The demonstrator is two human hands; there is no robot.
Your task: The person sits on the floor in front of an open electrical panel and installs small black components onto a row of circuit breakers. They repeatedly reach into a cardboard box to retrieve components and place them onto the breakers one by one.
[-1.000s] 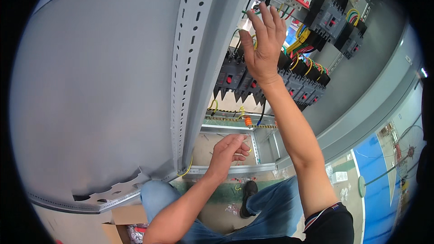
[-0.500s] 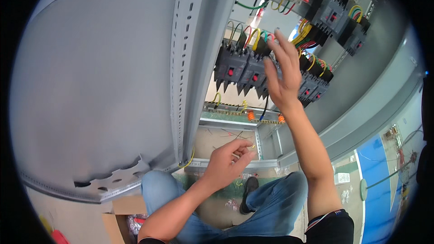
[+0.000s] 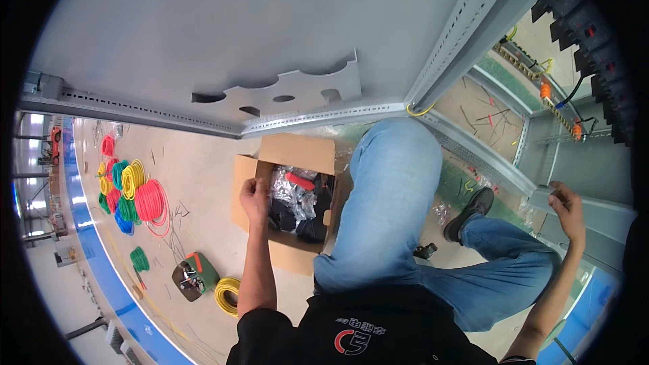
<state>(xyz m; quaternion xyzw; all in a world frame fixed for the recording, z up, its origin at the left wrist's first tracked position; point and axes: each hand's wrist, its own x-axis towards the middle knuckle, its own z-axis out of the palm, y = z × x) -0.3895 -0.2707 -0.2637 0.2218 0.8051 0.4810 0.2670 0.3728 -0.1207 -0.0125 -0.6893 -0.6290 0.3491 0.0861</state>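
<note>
My left hand (image 3: 255, 199) is over the left flap of an open cardboard box (image 3: 297, 152), its fingers curled closed; what they hold, if anything, is hidden. Inside the box lie clear plastic bags (image 3: 292, 196), a red piece (image 3: 299, 181) and black parts (image 3: 312, 228). On the other side, my right hand (image 3: 569, 213) hovers by the lower frame (image 3: 517, 179) of a grey metal cabinet. Its fingers are loosely bent, the thumb a little apart, with nothing visible in them.
Coils of red wire (image 3: 152, 201), yellow wire (image 3: 133, 177) and other colours lie at the left. Nearer are a green tool container (image 3: 196, 277) and a yellow coil (image 3: 228, 296). A cabinet panel (image 3: 223, 27) spans above; black breakers (image 3: 588, 34) line the far right.
The view has swung left and down. My left hand has moved from before the cabinet opening to the box. My right hand has come down from the breakers, its fingers now bent.
</note>
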